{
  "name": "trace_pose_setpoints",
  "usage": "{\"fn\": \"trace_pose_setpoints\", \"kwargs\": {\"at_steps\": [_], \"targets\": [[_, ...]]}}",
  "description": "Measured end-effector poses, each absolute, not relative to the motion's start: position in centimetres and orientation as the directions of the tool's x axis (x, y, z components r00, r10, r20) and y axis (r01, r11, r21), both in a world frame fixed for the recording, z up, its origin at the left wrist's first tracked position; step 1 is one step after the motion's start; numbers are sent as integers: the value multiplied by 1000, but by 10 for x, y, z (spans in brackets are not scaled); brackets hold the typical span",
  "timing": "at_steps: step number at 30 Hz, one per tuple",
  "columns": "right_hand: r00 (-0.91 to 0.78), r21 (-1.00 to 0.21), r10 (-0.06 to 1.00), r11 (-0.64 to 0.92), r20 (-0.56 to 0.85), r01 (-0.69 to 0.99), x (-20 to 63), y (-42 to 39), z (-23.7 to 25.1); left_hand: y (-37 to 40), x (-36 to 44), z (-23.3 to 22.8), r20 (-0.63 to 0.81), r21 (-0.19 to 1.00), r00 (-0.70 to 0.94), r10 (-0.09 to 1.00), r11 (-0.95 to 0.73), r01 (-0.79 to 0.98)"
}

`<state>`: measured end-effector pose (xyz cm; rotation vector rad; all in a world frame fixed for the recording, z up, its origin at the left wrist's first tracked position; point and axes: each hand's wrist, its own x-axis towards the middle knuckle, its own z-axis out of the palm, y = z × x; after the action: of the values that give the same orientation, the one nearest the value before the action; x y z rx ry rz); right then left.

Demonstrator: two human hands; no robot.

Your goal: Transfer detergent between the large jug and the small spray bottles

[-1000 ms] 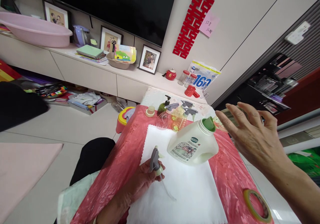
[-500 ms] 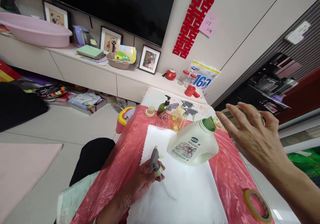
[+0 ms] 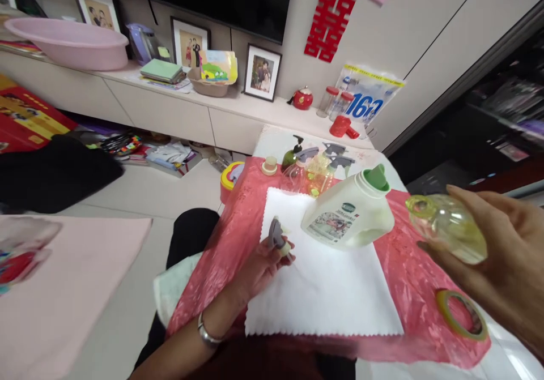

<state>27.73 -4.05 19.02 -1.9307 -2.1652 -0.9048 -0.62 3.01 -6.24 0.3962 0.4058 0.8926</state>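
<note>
We log the left hand (image 3: 259, 264) low over the near edge of the white cloth (image 3: 323, 289), its grip closed around a grey trigger spray head (image 3: 277, 237), with the head's pale collar showing at the fingertips. The right hand (image 3: 497, 267) is raised at the right of the frame, palm up, fingers wrapped under a clear, empty spray bottle (image 3: 446, 227) lying on its side, yellow-rimmed open neck pointing left; that grip is closed on the bottle. Bottle and spray head are well apart, with a white detergent jug (image 3: 348, 221) between them. The jug rests tilted on the far right corner of the cloth, green spout up. The cloth lies on a red plastic sheet (image 3: 238, 238) covering the counter. Behind the jug stands a cluster of small spray bottles (image 3: 317, 170) with grey triggers, beside a dark pump bottle (image 3: 292, 154). A roll of yellow tape (image 3: 461, 315) lies flat on the red sheet below the right hand. A metal bracelet (image 3: 207, 334) sits on the left wrist.
</note>
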Motion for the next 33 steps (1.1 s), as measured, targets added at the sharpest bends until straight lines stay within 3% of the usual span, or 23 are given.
{"fn": "trace_pose_setpoints", "kwargs": {"at_steps": [2, 4, 7, 12, 24, 33], "targets": [[-167, 156, 892, 110, 420, 981, 276, -59, 163, 31, -9, -51, -249, 471, 493, 833, 549, -690], [-157, 60, 914, 146, 373, 988, 273, -76, 130, 33, -13, -38, -307, 454, 413, 857, 513, -728], [-143, 32, 948, 139, 285, 990, 263, -93, 79, 36, -19, -21, -346, 447, 368, 863, 497, -744], [-98, 11, 958, 98, 269, 995, 243, -101, 27, 35, -25, -8, -329, 485, 296, 897, 429, -762], [-56, -308, 975, 121, 213, 944, 210, -100, 7, 27, -19, -3, -262, 568, 291, 920, 390, -725], [-23, -524, 986, 107, 163, 845, 183, -101, 7, 6, -4, -10, -208, 697, 369, 906, 402, -594]]}}
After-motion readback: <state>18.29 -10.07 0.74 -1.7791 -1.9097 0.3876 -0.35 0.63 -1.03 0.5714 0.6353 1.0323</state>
